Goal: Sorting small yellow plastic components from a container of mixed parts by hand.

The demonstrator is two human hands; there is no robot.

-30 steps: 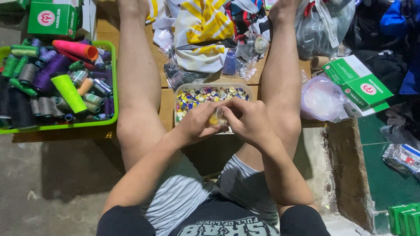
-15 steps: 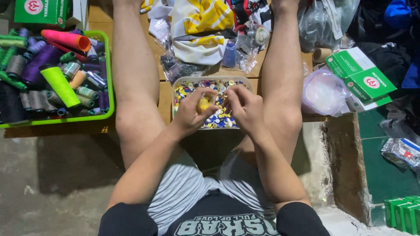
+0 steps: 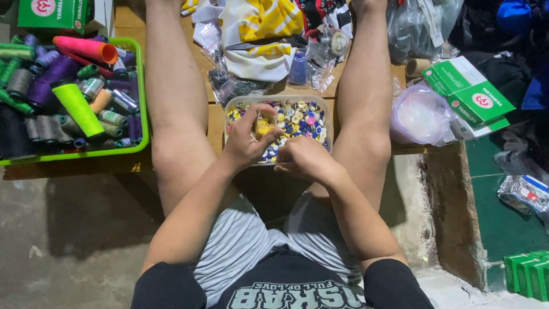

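Clear plastic tub [image 3: 327, 109] of mixed small coloured pieces, buttons or caps by the look, sits on the wooden board [image 3: 214, 123] between the person's 2 bare knees, close to the board's near edge. Left hand [image 3: 247, 141] is in the tub, fingers pinched together on a small yellow piece [image 3: 264, 127]. Right hand [image 3: 306, 159] rests curled at the tub's near rim; cannot tell if it holds anything.

Risks, as judgement: the yellow piece is tiny and held only at fingertips, so it can slip back into the pile and get lost among other yellow ones. Weight from either hand on the near rim could tip the tub off the edge and scatter pieces onto the concrete floor [image 3: 68, 229]. Green basket [image 3: 143, 123] of thread spools [image 3: 77, 106] lies well left; plastic bags [image 3: 420, 114] right.
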